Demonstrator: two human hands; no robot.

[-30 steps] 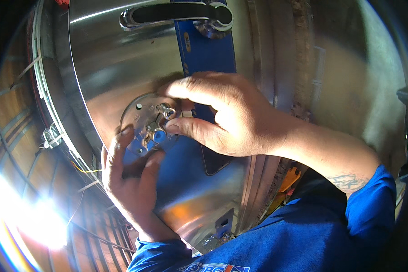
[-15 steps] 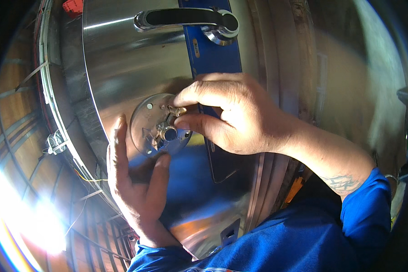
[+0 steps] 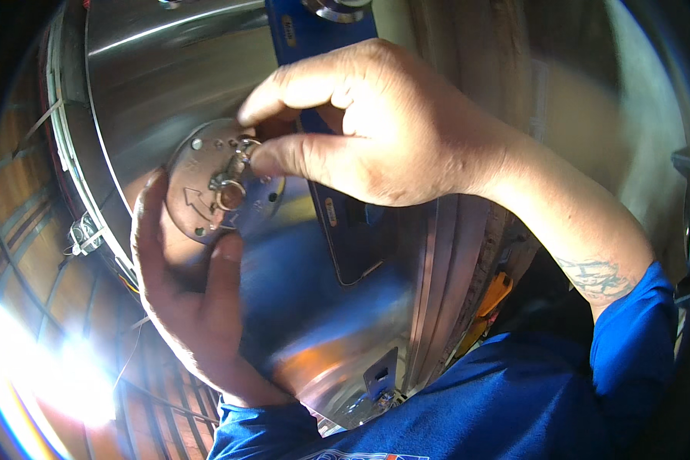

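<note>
A round metal plate (image 3: 182, 180) with several holes and a marked arrow lies against or just in front of a shiny metal door. My left hand (image 3: 195, 307) cups its lower left side, fingers along the left rim and thumb at the bottom edge. On the plate's face sits a small metal fitting (image 3: 228, 195) with a round, ring-like end and a smaller end near the upper right rim. My right hand (image 3: 391, 130) comes in from the right, thumb tip on that smaller end and index finger bent over the rim above. The other right fingers are mostly hidden.
A long blue lock plate (image 3: 345, 245) runs down the door (image 3: 161, 84), with part of a chrome handle base (image 3: 337, 8) at the top. Right of it is the ridged door frame (image 3: 452, 253). An orange-yellow tool (image 3: 492, 295) lies lower right. Glare shines at lower left.
The view has shifted, so the door handle has mostly left the top edge. Both hands and the plate appear farther left and higher. My right thumb stays at the fitting.
</note>
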